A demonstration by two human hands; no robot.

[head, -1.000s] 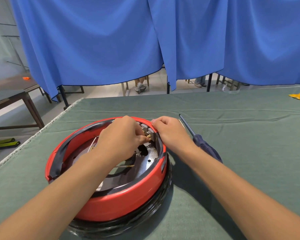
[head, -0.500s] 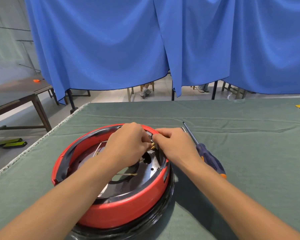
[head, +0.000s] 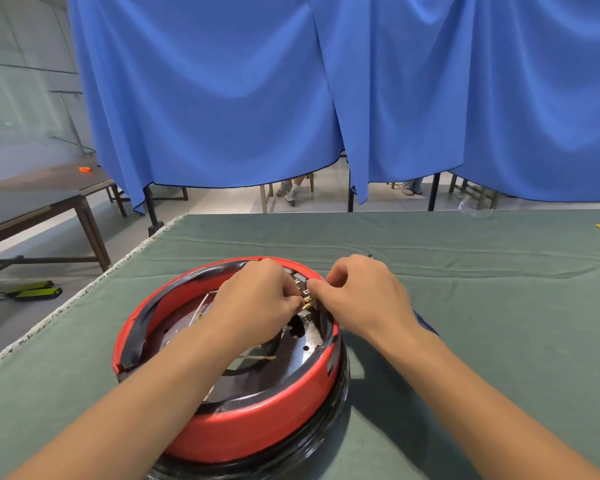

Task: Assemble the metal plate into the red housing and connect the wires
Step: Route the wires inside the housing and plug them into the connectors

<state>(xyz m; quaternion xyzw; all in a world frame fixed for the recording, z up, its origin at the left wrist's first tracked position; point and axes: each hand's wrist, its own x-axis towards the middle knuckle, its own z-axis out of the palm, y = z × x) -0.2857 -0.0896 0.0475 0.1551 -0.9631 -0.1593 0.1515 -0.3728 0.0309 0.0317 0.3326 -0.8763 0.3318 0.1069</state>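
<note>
Brass terminal (head: 306, 302) sits pinched in my left hand (head: 257, 299) while my right hand (head: 364, 296) pinches at the housing (head: 243, 424) rim; I judge a skewed push could bend it.

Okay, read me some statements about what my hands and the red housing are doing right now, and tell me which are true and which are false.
1. Both hands meet over the far right inner edge of the red housing. True.
2. The metal plate lies on the green cloth beside the housing. False: it sits inside the housing.
3. The left hand pinches a small brass connector. True.
4. The right hand lies flat on the cloth. False: its fingers are curled at the housing rim, next to the connector.
5. The housing rests on a black ring. True.
6. The curtain behind the table is red. False: it is blue.
</note>
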